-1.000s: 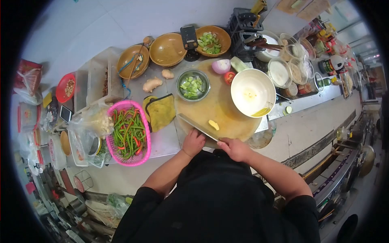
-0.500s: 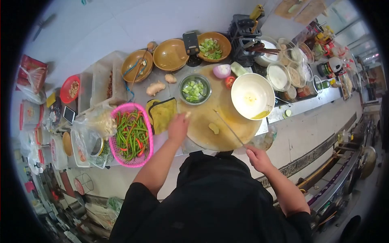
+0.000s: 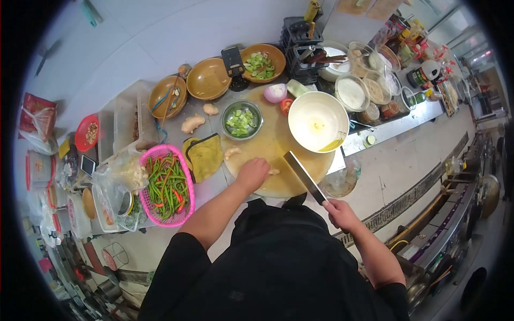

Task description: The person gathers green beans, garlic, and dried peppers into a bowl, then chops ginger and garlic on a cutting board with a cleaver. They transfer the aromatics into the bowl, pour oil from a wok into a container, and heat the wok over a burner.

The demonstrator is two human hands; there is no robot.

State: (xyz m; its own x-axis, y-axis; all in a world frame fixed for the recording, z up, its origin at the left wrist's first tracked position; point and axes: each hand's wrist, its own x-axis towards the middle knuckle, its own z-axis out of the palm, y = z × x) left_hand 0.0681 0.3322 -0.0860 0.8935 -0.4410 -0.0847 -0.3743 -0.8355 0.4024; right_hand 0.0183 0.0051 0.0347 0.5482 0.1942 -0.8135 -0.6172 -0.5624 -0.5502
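My right hand (image 3: pixel 342 215) grips the handle of a cleaver (image 3: pixel 304 176), its blade slanting over the round chopping board (image 3: pixel 262 147). My left hand (image 3: pixel 253 174) is closed with its fingertips at a pale piece of ginger (image 3: pixel 274 172) on the board, part of it hidden. Another ginger piece (image 3: pixel 232 153) lies near the board's left edge. Behind it stands a steel bowl (image 3: pixel 242 120) of chopped green vegetable. At the board's right rests a white bowl (image 3: pixel 318 122) with a little yellowish residue, beside a tomato (image 3: pixel 286 105) and a halved onion (image 3: pixel 275 93).
A pink basket (image 3: pixel 167 184) of green and red chillies and a yellow cloth (image 3: pixel 203 156) lie left. Ginger roots (image 3: pixel 193 123) sit behind. Brown bowls (image 3: pixel 209 79) and a phone on a stand (image 3: pixel 233 61) line the wall. Seasoning tubs (image 3: pixel 352 93) stand right.
My left hand has moved right and down to the ginger on the board, leaving another piece at the board's left. The cleaver has turned, showing its broad blade. The view has shifted slightly.
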